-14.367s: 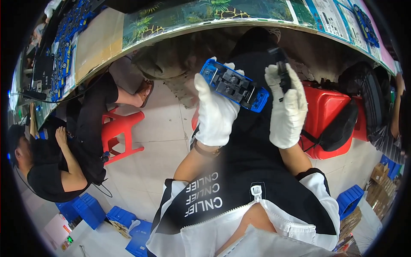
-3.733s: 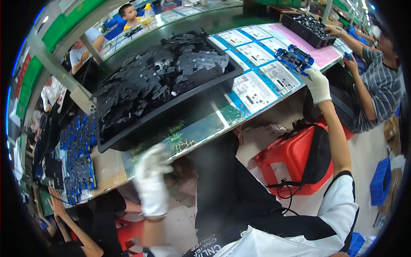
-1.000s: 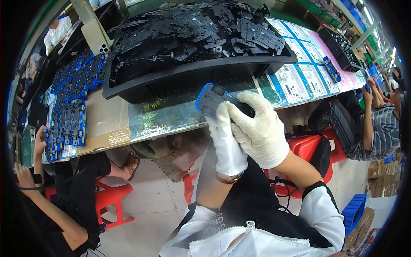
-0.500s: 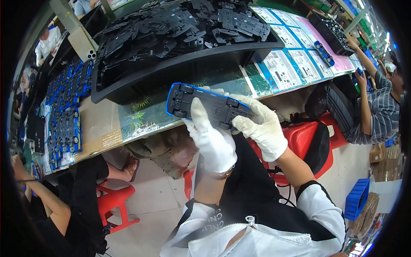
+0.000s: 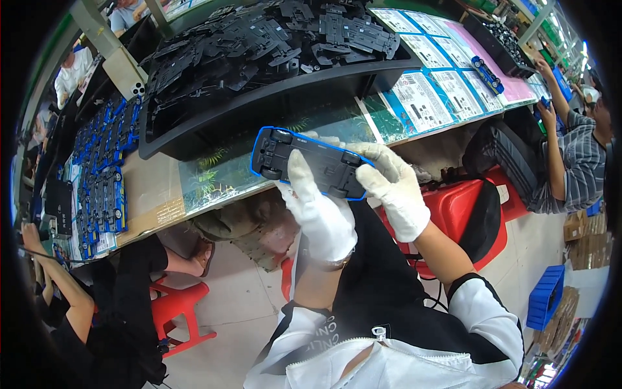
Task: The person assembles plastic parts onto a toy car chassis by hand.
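A blue toy car (image 5: 317,162) lies underside up in my gloved hands, its black chassis and wheels facing me and a blue body edge showing round it. My left hand (image 5: 319,211) is closed on its near side, thumb flat across the chassis. At the car's right end my right hand (image 5: 396,191) grips it, thumb at the near corner and fingers behind the far edge. The fingers under the car are hidden. Both gloves are white. The car is held in front of the table edge, below a big black bin (image 5: 259,97).
Loose black chassis plates (image 5: 259,45) fill the bin. Several blue toy cars (image 5: 107,188) stand in rows at the left. Printed sheets (image 5: 421,97) cover the right of the table, with another blue car (image 5: 487,74). Red stools (image 5: 184,305) and co-workers (image 5: 573,149) are on both sides.
My right thumb has shifted slightly toward the car's end, and the chassis's right end now sits within the blue edge. My left hand holds as before.
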Demonstrator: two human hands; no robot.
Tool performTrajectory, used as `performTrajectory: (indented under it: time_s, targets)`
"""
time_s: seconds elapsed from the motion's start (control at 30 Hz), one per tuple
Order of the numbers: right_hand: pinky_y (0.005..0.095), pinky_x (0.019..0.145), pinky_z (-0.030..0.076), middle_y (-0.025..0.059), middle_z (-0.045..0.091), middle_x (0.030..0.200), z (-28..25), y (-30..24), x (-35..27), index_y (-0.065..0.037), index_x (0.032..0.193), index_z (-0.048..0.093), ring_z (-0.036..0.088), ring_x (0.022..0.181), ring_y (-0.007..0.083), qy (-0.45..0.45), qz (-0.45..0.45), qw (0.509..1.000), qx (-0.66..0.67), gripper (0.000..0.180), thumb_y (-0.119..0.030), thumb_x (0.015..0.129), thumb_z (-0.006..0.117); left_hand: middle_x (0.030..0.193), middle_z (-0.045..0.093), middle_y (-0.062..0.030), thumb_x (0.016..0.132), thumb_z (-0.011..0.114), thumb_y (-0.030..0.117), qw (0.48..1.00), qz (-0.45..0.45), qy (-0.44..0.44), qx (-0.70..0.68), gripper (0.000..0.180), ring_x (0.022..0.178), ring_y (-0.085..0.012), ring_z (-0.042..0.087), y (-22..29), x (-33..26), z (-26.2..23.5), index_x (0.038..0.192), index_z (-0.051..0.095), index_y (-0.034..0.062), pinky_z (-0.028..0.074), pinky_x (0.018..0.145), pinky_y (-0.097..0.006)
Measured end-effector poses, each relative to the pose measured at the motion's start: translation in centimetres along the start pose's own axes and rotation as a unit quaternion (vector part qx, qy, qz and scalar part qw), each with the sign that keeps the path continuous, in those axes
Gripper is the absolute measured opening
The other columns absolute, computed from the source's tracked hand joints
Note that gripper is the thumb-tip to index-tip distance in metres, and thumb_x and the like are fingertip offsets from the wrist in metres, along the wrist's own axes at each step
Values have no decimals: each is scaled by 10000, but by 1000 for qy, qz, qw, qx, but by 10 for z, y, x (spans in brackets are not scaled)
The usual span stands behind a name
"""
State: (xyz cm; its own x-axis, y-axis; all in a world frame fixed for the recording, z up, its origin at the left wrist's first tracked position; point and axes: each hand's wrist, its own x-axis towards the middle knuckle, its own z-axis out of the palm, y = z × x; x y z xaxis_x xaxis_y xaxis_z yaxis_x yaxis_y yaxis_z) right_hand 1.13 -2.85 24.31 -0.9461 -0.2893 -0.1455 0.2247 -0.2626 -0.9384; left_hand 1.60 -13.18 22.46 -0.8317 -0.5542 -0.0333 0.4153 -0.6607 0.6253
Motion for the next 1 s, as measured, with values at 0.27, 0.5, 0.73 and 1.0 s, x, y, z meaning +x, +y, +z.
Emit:
performTrajectory:
  time_s: [0.27, 0.5, 0.73, 1.0]
  targets:
    - [274, 928, 449, 54, 634, 1143, 10, 15, 4, -6, 1202, 616, 567, 1056, 119, 46, -31, 996, -77, 381, -250, 917, 683, 1094, 639, -119, 993, 543, 348, 999, 6, -5, 43, 432, 947, -181, 624, 4, 6, -18, 1252, 518, 3, 516, 851, -315]
    - [325, 945, 463, 104, 595, 1203, 5, 26, -14, 2, 1326, 528, 576, 1100, 187, -109, -56, 987, -107, 571, -376, 920, 664, 1294, 535, -55, 1033, 494, 281, 965, -12, 29, 260, 527, 1126, -134, 547, 72, -24, -78, 1476, 328, 50, 453, 955, -266]
    - [294, 922, 461, 62, 605, 1126, -57, 5, -22, 6, 1204, 597, 578, 1043, 153, -36, -33, 986, -159, 297, -110, 932, 615, 1336, 537, -273, 998, 489, 403, 621, 242, 95, 739, 578, 1212, -413, 526, 222, 86, -156, 1406, 450, -5, 395, 1026, -429]
    - [258, 833, 490, 42, 664, 1001, -171, -29, 16, -1, 1095, 666, 609, 924, 108, 175, -239, 909, -293, 188, -87, 928, 644, 1125, 696, -172, 974, 543, 218, 649, 172, 5, 741, 333, 1002, -259, 642, 272, 179, -199, 1140, 669, -42, 455, 955, -350]
